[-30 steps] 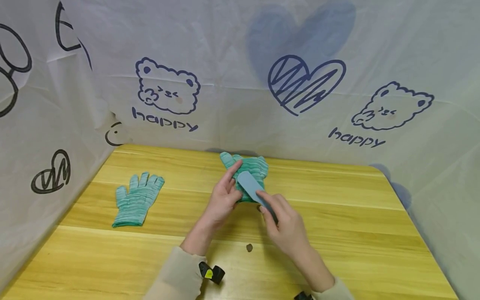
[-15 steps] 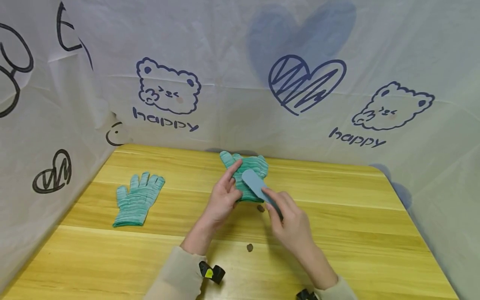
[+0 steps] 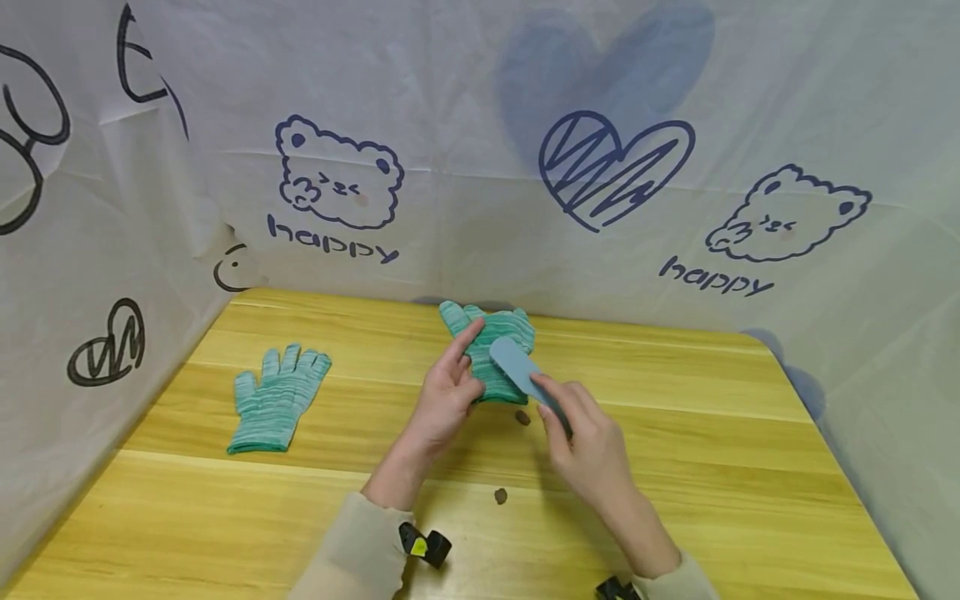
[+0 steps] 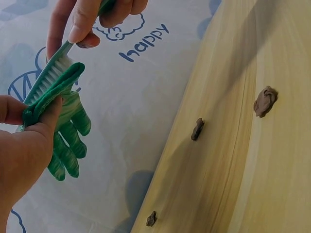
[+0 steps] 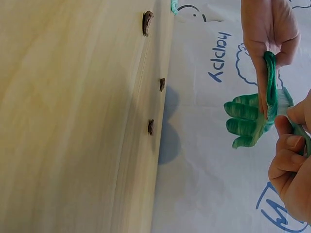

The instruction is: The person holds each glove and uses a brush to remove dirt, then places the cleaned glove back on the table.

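My left hand (image 3: 447,396) pinches a green-and-white knit glove (image 3: 513,323) by its cuff, holding it up above the table. In the left wrist view the glove's fingers (image 4: 73,138) hang down below the hand. My right hand (image 3: 592,446) grips a blue-grey scrub brush (image 3: 513,360) by its handle, fingers curled round it. White bristles (image 4: 57,68) face the glove and seem to touch it near the cuff. Part of the handle is hidden in the right hand. A second, matching glove (image 3: 274,408) lies flat on the left of the table.
Several small brown lumps sit on the wooden table (image 3: 735,467): one lump (image 3: 522,417) just below the held glove, another lump (image 3: 501,497) nearer me. A white cloth (image 3: 465,208) with drawings stands behind the table's far edge, and more cloth hangs at both sides.
My right hand has drawn the brush slightly right and towards me across the glove. The brown lump under the cuff has come fully into view. My left hand has barely moved.
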The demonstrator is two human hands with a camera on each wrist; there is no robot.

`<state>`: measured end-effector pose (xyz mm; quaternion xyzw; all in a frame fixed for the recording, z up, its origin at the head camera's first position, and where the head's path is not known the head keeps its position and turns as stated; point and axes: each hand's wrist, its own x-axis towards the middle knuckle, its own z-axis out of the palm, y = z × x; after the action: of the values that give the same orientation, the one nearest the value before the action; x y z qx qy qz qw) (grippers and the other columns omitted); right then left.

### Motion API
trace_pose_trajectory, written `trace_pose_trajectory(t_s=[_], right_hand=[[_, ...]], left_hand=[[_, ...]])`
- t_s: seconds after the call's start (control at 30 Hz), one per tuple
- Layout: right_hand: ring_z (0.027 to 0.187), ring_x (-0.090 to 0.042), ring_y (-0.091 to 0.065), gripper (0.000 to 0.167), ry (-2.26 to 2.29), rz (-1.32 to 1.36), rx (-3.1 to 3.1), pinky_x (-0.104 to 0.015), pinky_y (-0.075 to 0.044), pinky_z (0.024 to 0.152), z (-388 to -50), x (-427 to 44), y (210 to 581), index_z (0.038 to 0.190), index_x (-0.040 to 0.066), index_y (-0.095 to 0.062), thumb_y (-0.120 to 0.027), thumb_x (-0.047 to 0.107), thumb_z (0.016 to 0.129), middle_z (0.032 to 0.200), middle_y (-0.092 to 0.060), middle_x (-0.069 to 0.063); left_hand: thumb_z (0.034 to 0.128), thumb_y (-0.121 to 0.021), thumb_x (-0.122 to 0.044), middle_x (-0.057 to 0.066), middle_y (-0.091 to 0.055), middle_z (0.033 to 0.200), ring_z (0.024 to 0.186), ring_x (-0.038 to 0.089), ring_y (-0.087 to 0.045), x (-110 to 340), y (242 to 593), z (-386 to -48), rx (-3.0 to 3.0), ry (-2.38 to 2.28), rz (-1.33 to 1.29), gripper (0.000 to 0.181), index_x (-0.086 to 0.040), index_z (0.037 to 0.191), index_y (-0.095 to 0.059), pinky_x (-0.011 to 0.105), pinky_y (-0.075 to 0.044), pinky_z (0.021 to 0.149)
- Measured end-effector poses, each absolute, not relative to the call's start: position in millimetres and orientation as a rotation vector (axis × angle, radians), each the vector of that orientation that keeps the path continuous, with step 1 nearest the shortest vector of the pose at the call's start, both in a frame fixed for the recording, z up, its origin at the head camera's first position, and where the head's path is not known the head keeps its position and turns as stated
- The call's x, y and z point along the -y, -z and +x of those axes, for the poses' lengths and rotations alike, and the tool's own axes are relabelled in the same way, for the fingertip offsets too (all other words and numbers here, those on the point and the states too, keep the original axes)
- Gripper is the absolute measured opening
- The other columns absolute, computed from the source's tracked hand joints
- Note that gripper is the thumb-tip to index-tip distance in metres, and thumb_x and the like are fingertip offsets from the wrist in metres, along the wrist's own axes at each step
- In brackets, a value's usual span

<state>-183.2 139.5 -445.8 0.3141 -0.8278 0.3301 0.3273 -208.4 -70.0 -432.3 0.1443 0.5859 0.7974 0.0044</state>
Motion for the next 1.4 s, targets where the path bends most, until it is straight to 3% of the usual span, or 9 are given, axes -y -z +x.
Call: trace_pose_trajectory(t_s=[0.17,0.3,0.4,0.6,0.73,0.83,0.97,1.17,1.4], right_hand=[[0.065,-0.009,-0.051,0.044,-0.865,0.823,2.165,-0.015,-0.040,0.051,-183,-140,445,0.135,0.005,-0.066,-0.070,-0.004,0.092,0.100,-0.068,-0.010],[0.064,-0.008,-0.049,0.045,-0.868,0.813,2.151,-0.016,-0.039,0.051,-185,-142,444,0.135,0.004,-0.066,-0.070,-0.006,0.092,0.098,-0.068,-0.010],[0.064,-0.009,-0.048,0.045,-0.865,0.795,2.143,-0.016,-0.039,0.052,-186,-144,443,0.135,0.004,-0.067,-0.071,-0.006,0.091,0.096,-0.067,-0.009],[0.064,-0.010,-0.050,0.044,-0.842,0.755,2.148,-0.021,-0.042,0.051,-188,-147,443,0.135,0.004,-0.067,-0.071,-0.005,0.092,0.096,-0.067,-0.011],[0.064,-0.013,-0.050,0.043,-0.852,0.671,2.142,-0.026,-0.043,0.051,-190,-153,442,0.134,0.004,-0.067,-0.070,-0.005,0.092,0.094,-0.066,-0.013],[0.065,-0.013,-0.050,0.043,-0.871,0.624,2.135,-0.026,-0.043,0.052,-192,-157,440,0.134,0.004,-0.067,-0.069,-0.005,0.093,0.093,-0.066,-0.013],[0.067,-0.014,-0.054,0.041,-0.896,0.614,2.113,-0.022,-0.044,0.055,-192,-159,438,0.133,0.005,-0.069,-0.069,-0.007,0.093,0.095,-0.067,-0.014],[0.078,-0.019,-0.062,0.037,-0.951,0.613,2.073,-0.019,-0.047,0.063,-193,-159,437,0.123,0.009,-0.075,-0.071,-0.010,0.091,0.102,-0.069,-0.012],[0.074,-0.016,-0.055,0.032,-0.984,0.605,2.117,-0.012,-0.039,0.057,-191,-155,436,0.119,0.009,-0.077,-0.070,-0.009,0.094,0.106,-0.065,-0.015]], left_hand=[[0.0872,-0.043,0.019,0.015,-0.006,0.174,0.064,0.006,-0.035,70,432,-208,-1.849,-2.502,0.434,0.084,-0.009,0.165,-0.027,0.015,-0.030,0.047],[0.0863,-0.042,0.019,0.013,-0.004,0.174,0.109,0.019,-0.050,70,432,-209,-1.843,-2.516,0.426,0.085,-0.009,0.165,-0.028,0.015,-0.030,0.048],[0.0855,-0.042,0.020,0.011,-0.002,0.174,0.132,0.033,-0.032,71,431,-210,-1.837,-2.533,0.416,0.086,-0.009,0.165,-0.028,0.015,-0.030,0.049],[0.0866,-0.042,0.019,0.012,-0.003,0.174,0.085,0.011,-0.041,73,431,-211,-1.851,-2.523,0.383,0.085,-0.010,0.165,-0.028,0.015,-0.029,0.048],[0.0861,-0.041,0.020,0.017,0.000,0.173,0.127,0.018,-0.049,75,429,-212,-1.812,-2.567,0.325,0.086,-0.010,0.165,-0.027,0.014,-0.027,0.046],[0.0851,-0.040,0.021,0.020,0.001,0.172,0.150,0.030,-0.018,77,429,-213,-1.784,-2.594,0.301,0.087,-0.009,0.166,-0.026,0.014,-0.027,0.046],[0.0839,-0.040,0.021,0.024,-0.013,0.170,0.115,0.019,-0.049,77,430,-213,-1.785,-2.592,0.303,0.087,-0.006,0.165,-0.025,0.015,-0.027,0.046],[0.0841,-0.040,0.020,0.027,-0.024,0.166,0.086,0.014,-0.046,72,434,-211,-1.770,-2.584,0.359,0.085,-0.003,0.164,-0.023,0.015,-0.027,0.047],[0.0850,-0.042,0.018,0.022,-0.002,0.172,0.154,0.043,-0.012,60,437,-208,-1.811,-2.557,0.336,0.083,-0.004,0.164,-0.027,0.015,-0.031,0.048]])
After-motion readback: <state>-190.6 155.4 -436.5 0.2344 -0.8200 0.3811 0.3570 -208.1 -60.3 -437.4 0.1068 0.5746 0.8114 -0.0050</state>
